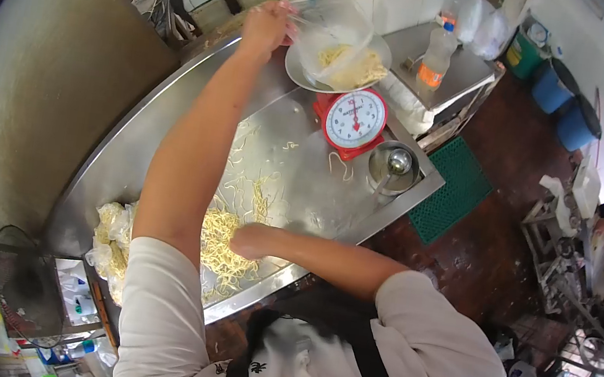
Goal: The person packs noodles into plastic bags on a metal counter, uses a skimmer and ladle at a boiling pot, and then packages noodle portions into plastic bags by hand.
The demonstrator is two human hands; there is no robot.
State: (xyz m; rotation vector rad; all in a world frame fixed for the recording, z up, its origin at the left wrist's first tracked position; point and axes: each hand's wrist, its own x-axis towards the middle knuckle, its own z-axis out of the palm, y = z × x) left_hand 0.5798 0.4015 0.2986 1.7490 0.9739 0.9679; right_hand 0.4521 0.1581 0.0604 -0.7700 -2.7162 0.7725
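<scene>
My left hand [267,25] is closed on the edge of a clear plastic bag [333,19], holding it up over the weighing pan [299,72]. Pale noodles [357,71] show in and behind the bag at the pan. Under the pan stands a red scale [356,119] with a round white dial. My right hand [251,241] is down at the right side of a heap of yellow noodles [221,243] on the steel table. Its fingers are hidden against the noodles, so their grip does not show.
Filled noodle bags [111,243] lie at the table's left end. A metal bowl [393,172] with a ladle [399,161] sits by the right edge. Beyond are a side table with a bottle [438,57], a green mat [452,190] and blue bins [555,89]. Other people are further off.
</scene>
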